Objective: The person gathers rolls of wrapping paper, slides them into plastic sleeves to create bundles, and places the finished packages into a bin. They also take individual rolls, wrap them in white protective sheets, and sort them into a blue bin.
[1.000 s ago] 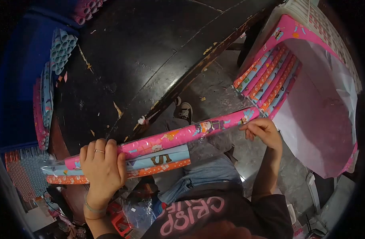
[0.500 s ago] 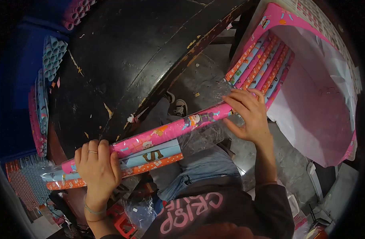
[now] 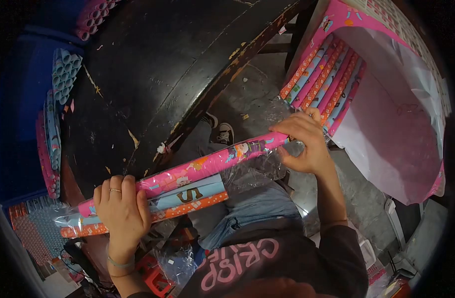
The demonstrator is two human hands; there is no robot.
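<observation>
My left hand [image 3: 122, 211] is wrapped round the left part of a bundle of rolls in clear plastic film. The bundle holds a pink patterned roll of wrapping paper [image 3: 207, 164], a light blue roll [image 3: 202, 191] and an orange dotted roll [image 3: 187, 206]. Farther right than the other two reaches the pink roll. At its right end my right hand [image 3: 309, 144] grips it, fingers above and thumb below. Loose clear film [image 3: 254, 171] hangs under that end. The part of the rolls beneath my left palm is hidden.
A black table [image 3: 153, 64] with chipped edges stands ahead. To the right, a pink-lined box [image 3: 376, 129] holds several similar wrapped rolls [image 3: 327, 74]. Stacked light blue rolls [image 3: 66, 74] and pink rolls [image 3: 94, 20] lie on the left. A red stool [image 3: 158, 278] is below.
My right hand has shifted slightly left and down along the pink roll's end, its fingers closer to the roll. My left hand and the bundle have hardly moved.
</observation>
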